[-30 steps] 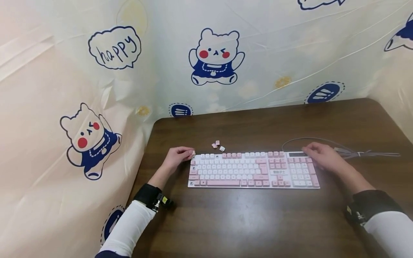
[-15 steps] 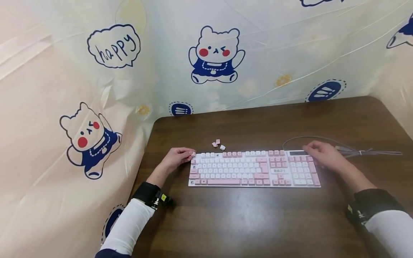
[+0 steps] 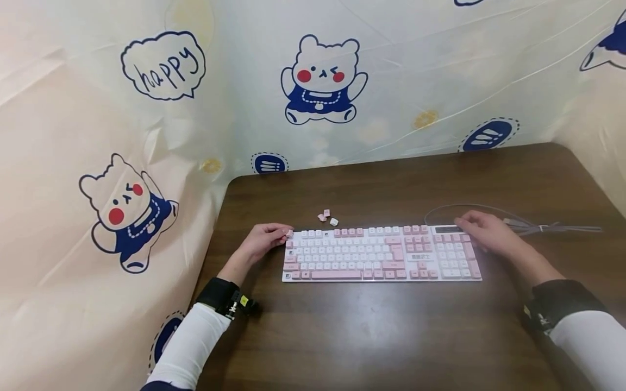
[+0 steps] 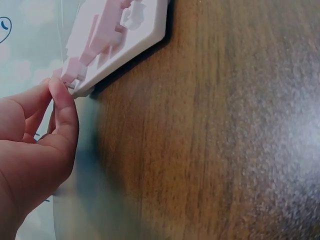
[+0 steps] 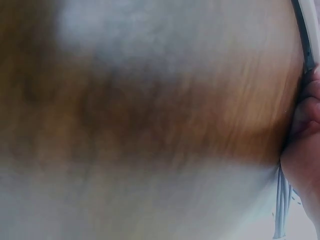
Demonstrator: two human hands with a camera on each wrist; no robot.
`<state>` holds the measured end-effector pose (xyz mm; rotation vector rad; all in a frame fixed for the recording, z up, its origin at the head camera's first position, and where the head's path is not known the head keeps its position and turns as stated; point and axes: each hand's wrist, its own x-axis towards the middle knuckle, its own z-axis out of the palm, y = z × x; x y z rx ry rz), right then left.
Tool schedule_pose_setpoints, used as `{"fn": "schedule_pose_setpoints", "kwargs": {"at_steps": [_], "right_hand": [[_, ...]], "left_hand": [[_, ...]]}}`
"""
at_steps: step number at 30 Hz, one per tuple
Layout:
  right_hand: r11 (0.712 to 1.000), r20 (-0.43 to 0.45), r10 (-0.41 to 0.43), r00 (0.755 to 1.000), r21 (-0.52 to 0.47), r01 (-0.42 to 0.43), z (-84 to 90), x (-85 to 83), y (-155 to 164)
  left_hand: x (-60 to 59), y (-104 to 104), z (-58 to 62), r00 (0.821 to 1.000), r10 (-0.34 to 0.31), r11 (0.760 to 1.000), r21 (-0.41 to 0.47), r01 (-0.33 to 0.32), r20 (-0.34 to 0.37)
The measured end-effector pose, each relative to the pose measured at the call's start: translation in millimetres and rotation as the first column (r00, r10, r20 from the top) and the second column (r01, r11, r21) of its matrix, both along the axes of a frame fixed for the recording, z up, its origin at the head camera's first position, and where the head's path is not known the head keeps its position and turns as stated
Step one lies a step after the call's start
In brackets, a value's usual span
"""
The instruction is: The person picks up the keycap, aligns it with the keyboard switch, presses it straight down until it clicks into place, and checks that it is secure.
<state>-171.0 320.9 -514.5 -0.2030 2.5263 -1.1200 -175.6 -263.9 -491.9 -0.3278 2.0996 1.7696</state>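
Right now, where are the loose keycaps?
In the head view, three loose keycaps lie on the table just behind the keyboard, toward its left end, near the left hand.

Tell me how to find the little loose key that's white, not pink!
Look at the brown table and find the pink and white keyboard. Just behind its top edge, left of middle, lie three loose keycaps. The white keycap is the rightmost, nearest the keyboard; the other two are pink.

Both forearms reach forward in white sleeves with dark wrist straps — left hand point(image 3: 264, 239) curled, fingertips pinched together; right hand point(image 3: 481, 232) lies flat, fingers relaxed.
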Motion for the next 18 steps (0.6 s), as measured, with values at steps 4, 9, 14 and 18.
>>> {"fn": "schedule_pose_setpoints", "kwargs": {"at_steps": [4,9,14,18], "right_hand": [[1.0,0.0,-0.003,1.0,0.008,0.003,-2.6,-0.8,1.2],[1.0,0.0,-0.005,1.0,0.006,0.005,-2.6,-1.5,0.7],[1.0,0.006,-0.004,1.0,0.005,0.004,-2.8,-2.1,0.2],[1.0,0.012,-0.006,1.0,0.002,0.006,-2.8,-2.5,0.0]], "left_hand": [[-0.5,-0.6,-3.2,1.0,0.006,0.999,0.042,-0.006,-0.011],[-0.2,-3.8,-5.5,1.0,0.015,0.993,0.117,-0.015,0.003],[2.3,-5.0,-5.1,1.0,0.019,0.989,0.149,-0.019,0.001],[4.4,-3.5,-3.8,0.999,0.002,0.997,0.079,0.002,-0.05]]}}
